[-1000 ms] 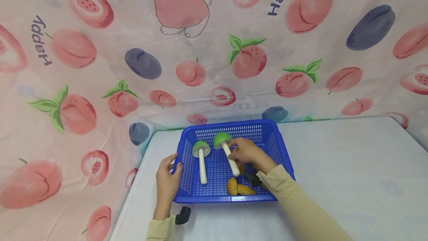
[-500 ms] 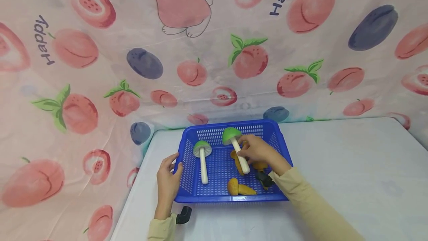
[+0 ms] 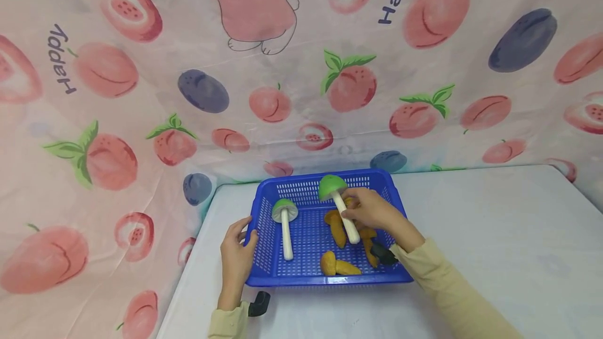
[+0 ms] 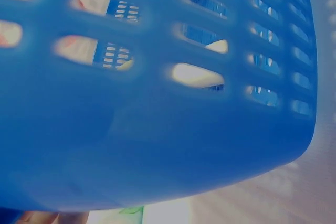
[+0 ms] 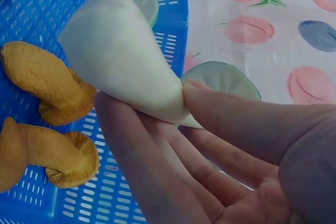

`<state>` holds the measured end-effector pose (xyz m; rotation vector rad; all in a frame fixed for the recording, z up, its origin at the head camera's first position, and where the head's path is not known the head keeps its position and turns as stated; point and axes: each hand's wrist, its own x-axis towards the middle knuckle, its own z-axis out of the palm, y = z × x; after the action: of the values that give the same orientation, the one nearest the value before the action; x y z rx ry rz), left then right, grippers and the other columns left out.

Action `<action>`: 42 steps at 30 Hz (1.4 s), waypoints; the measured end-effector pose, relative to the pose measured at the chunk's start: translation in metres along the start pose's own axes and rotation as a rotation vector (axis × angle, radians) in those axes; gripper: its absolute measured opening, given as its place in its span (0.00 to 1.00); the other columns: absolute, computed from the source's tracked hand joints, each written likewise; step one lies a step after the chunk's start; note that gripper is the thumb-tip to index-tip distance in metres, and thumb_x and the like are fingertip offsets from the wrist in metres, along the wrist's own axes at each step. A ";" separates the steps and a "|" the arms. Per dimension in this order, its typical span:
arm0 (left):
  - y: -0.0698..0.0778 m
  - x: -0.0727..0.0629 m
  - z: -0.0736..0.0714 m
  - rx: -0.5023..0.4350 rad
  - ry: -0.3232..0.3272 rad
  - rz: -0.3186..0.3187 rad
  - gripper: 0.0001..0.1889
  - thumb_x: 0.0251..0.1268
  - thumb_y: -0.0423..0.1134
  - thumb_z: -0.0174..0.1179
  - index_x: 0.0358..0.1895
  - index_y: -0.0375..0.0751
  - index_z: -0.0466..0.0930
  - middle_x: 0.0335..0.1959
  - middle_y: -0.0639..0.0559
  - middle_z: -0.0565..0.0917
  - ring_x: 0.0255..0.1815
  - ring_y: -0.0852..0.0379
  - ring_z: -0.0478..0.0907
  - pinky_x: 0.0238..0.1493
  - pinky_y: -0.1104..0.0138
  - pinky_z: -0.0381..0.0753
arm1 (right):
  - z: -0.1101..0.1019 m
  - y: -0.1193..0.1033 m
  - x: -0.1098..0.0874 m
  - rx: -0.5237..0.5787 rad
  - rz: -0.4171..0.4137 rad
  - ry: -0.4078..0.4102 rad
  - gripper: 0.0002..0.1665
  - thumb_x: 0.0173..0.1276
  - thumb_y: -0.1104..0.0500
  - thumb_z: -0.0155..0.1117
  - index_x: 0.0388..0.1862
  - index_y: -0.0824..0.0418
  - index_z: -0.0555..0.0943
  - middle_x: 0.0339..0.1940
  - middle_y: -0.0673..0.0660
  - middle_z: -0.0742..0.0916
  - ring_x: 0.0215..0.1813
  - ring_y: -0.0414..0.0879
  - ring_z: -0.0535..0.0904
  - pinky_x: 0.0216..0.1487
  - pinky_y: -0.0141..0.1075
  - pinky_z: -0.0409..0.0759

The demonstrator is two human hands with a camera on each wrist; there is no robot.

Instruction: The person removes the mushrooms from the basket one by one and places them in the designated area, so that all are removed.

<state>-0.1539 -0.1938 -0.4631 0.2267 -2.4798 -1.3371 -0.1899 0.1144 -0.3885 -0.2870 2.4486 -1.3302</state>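
My right hand (image 3: 369, 208) pinches the white stem of a toy mushroom (image 3: 333, 186) with a green cap, tilted over the right half of a blue plastic basket (image 3: 325, 280). Thumb and fingers close on that stem (image 5: 118, 59) in the right wrist view. My left hand (image 3: 237, 258) grips the basket's left rim; in the left wrist view the basket wall (image 4: 157, 129) hides most of it. A second green-capped mushroom (image 3: 286, 234) lies at the left inside. Several yellow-brown mushrooms (image 3: 336, 230) lie at the right, below and beside my right hand.
The basket stands on a white table (image 3: 494, 234), close to a fruit-printed cloth (image 3: 292, 77) that hangs behind and to the left. Black wrist mounts (image 3: 259, 304) sit on both forearms.
My right hand has moved to the right with the green-capped mushroom, uncovering more of the yellow-brown mushrooms. My left hand has stayed on the rim.
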 end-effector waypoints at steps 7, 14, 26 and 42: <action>-0.001 0.000 0.001 0.006 0.008 0.005 0.20 0.68 0.32 0.59 0.62 0.39 0.78 0.63 0.42 0.78 0.54 0.42 0.82 0.56 0.48 0.81 | -0.006 0.002 -0.008 -0.037 -0.012 0.027 0.26 0.70 0.65 0.63 0.65 0.72 0.71 0.44 0.67 0.85 0.36 0.51 0.86 0.34 0.43 0.88; -0.002 0.001 0.001 -0.001 0.012 0.010 0.19 0.67 0.31 0.59 0.62 0.38 0.78 0.63 0.41 0.78 0.54 0.41 0.82 0.56 0.47 0.81 | -0.012 0.004 -0.014 -0.041 -0.031 0.047 0.27 0.70 0.66 0.63 0.65 0.73 0.71 0.44 0.68 0.86 0.38 0.53 0.86 0.35 0.43 0.88; 0.000 0.000 0.001 -0.016 0.002 -0.011 0.20 0.68 0.31 0.59 0.62 0.39 0.78 0.64 0.41 0.77 0.56 0.41 0.81 0.58 0.47 0.80 | -0.020 0.011 -0.025 -0.015 -0.057 0.058 0.27 0.71 0.66 0.61 0.65 0.74 0.69 0.44 0.69 0.85 0.40 0.54 0.86 0.32 0.40 0.88; 0.000 0.001 0.001 -0.026 0.004 -0.016 0.20 0.68 0.31 0.59 0.62 0.39 0.78 0.63 0.42 0.78 0.55 0.42 0.81 0.58 0.47 0.80 | -0.032 0.022 -0.037 -0.031 -0.087 0.091 0.29 0.71 0.64 0.61 0.66 0.76 0.68 0.45 0.70 0.84 0.41 0.55 0.86 0.33 0.44 0.88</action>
<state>-0.1551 -0.1937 -0.4636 0.2434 -2.4605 -1.3729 -0.1682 0.1633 -0.3835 -0.3513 2.5607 -1.3695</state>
